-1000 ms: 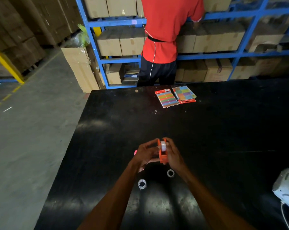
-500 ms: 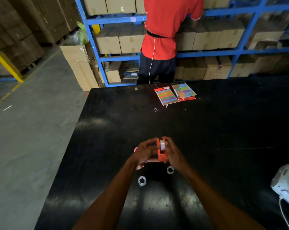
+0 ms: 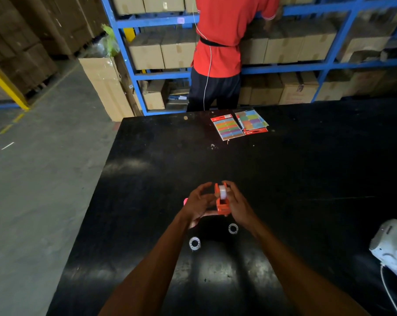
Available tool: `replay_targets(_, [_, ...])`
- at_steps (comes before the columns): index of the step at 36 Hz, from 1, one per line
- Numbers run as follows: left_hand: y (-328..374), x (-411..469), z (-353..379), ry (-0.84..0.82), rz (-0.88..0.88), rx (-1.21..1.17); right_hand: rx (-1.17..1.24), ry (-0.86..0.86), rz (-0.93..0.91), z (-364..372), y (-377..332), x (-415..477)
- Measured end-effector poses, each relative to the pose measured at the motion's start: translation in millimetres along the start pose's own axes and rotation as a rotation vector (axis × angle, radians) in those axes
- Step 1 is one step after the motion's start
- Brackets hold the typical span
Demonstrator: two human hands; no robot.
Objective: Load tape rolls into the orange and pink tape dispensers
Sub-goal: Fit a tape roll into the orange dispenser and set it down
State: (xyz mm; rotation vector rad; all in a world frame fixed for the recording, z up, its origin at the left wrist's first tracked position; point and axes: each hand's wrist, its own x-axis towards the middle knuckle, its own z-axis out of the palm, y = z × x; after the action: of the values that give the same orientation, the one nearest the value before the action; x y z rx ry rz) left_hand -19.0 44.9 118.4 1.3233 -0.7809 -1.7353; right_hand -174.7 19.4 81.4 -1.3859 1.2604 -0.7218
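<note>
I hold the orange tape dispenser (image 3: 222, 204) upright above the black table (image 3: 284, 179), between both hands. A white tape roll (image 3: 222, 191) sits in its top slot. My right hand (image 3: 238, 205) grips the dispenser's right side, fingers up by the roll. My left hand (image 3: 198, 202) supports its base with lower fingers, upper fingers spread apart. The pink dispenser (image 3: 185, 201) peeks out behind my left hand, mostly hidden. Two loose clear tape rolls lie flat on the table: one (image 3: 194, 243) under my left wrist, one (image 3: 233, 228) under my right.
Two packs of coloured sticky notes (image 3: 238, 126) lie at the table's far edge. A white device with a cable (image 3: 391, 249) sits at the right edge. A person in a red shirt (image 3: 222, 42) stands at the blue shelving of cartons behind the table. The table's left edge drops to concrete floor.
The dispenser and both hands stay in nearly the same place. My left hand's upper fingers have drawn slightly away from the roll. The view has shifted a little.
</note>
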Motion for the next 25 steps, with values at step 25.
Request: replay_targets(25, [-56.7,76.4,-17.4,0.114,-0.139,0.384,-0.276,-0.06,0.278,9.7,58.9,58.7])
